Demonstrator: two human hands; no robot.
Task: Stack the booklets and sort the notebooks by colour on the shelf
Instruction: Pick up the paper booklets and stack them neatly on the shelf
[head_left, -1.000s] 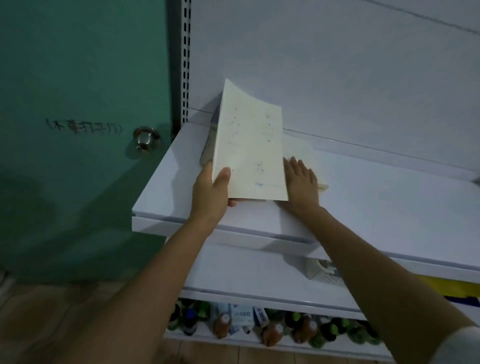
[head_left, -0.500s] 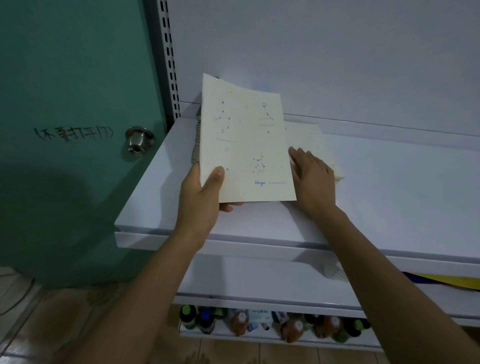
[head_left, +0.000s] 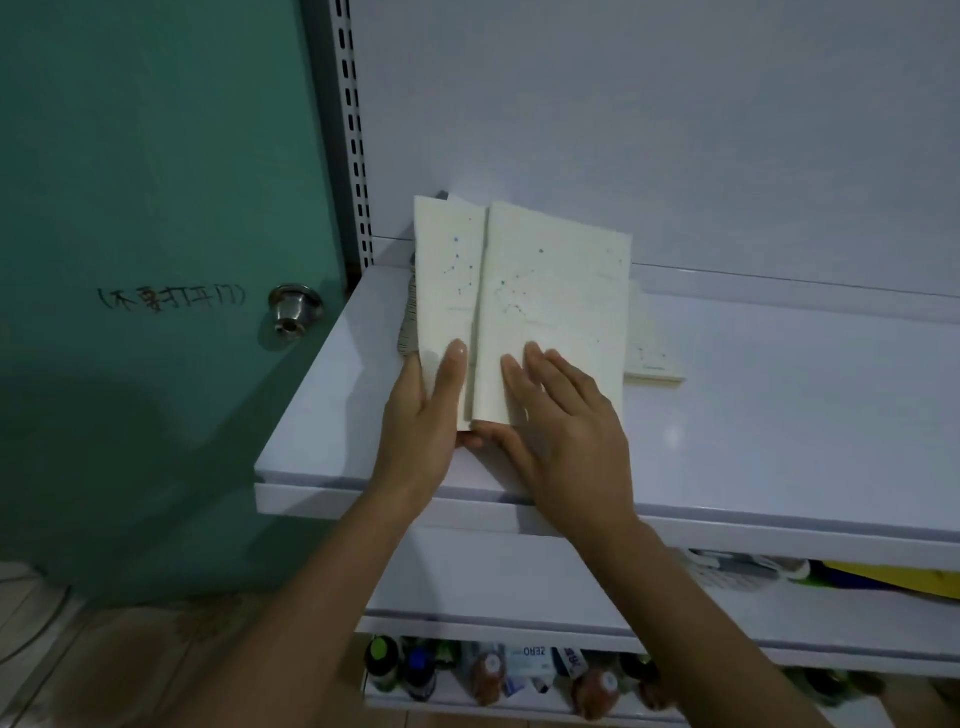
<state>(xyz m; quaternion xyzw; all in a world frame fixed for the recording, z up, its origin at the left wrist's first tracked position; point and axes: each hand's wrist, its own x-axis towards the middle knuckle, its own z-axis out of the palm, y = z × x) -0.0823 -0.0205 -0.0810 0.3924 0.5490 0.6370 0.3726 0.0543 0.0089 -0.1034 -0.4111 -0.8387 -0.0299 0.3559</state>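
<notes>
Two cream booklets with printed star patterns stand tilted up on the left part of the white shelf (head_left: 779, 415). My left hand (head_left: 423, 410) grips the left booklet (head_left: 448, 280) at its lower edge, thumb on the cover. My right hand (head_left: 561, 415) holds the right booklet (head_left: 556, 291), fingers spread flat on its cover and thumb under its bottom edge. The two booklets overlap along their inner edges. A third cream booklet (head_left: 652, 358) lies flat on the shelf behind them. A stack of notebooks (head_left: 409, 322) with striped edges shows at the left behind the held booklets, mostly hidden.
A green door (head_left: 156, 208) with a metal knob (head_left: 293, 309) stands left of the shelf unit. A perforated upright (head_left: 356, 156) marks the shelf's left end. Lower shelves hold bottles (head_left: 488, 675), a yellow item (head_left: 893, 577) and other goods.
My right hand left the flat booklet on the shelf and took hold of a second booklet. Both booklets now stand side by side; before, only my left hand held one.
</notes>
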